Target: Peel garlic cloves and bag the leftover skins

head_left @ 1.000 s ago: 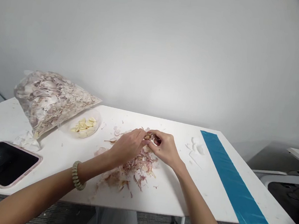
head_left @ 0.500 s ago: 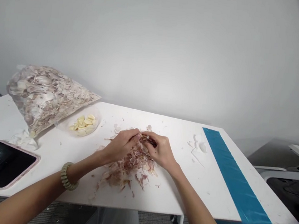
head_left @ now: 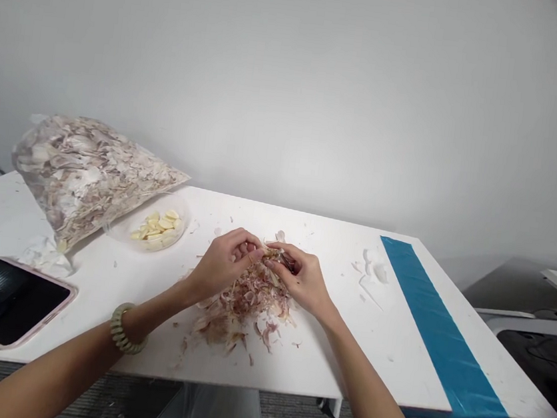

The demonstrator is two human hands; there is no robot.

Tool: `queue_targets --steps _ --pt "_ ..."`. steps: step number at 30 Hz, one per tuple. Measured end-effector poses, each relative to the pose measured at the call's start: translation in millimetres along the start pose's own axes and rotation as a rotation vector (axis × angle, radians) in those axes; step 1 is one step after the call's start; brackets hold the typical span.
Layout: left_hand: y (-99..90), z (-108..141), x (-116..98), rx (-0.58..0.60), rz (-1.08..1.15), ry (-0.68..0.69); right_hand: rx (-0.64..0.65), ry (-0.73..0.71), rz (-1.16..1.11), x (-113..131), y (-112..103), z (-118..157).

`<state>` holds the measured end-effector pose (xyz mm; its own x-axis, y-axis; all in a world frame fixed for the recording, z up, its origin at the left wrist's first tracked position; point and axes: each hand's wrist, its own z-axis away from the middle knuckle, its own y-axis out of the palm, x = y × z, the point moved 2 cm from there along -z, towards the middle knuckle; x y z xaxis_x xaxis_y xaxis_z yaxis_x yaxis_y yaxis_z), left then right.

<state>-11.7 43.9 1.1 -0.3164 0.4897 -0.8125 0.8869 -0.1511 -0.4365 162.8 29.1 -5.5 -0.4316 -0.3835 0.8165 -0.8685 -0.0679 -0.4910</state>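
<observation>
Pinching garlic clove point(head_left: 276, 254) btwn both hands point(head_left: 224, 264) (fingertips point(head_left: 257, 252) meeting)

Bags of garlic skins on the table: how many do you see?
1. A clear plastic bag packed with garlic skins lies at the left end of the white table, just left of the clear bowl of peeled cloves. Others could sit out of view.

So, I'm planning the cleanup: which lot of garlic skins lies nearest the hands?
The loose heap of skins lies directly beneath the left hand and right hand, not the pale scraps near the blue tape or the bagged skins.
</observation>
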Motion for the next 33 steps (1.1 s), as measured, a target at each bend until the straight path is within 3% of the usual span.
queue_targets --steps 5,9,13,17,23,33 --pt "-0.9 3 0 -0.083 -0.342 0.489 0.005 -0.004 -0.043 -1 2 2" --pt "-2.1 4 0 -0.145 -0.430 0.602 0.008 -0.003 -0.065 -1 3 4" --pt "-2.8 6 -4 -0.181 -0.361 0.642 0.013 0.027 -0.120 -2 5 4" --pt "-2.2 6 -6 -0.198 -0.203 0.521 0.029 0.048 -0.216 -2 7 4" --pt "-3.0 5 -4 -0.184 0.095 0.178 0.031 0.061 -0.215 -1 5 3" --pt "0.9 2 17 -0.151 0.772 -0.332 0.042 0.073 -0.177 -3 0 2"
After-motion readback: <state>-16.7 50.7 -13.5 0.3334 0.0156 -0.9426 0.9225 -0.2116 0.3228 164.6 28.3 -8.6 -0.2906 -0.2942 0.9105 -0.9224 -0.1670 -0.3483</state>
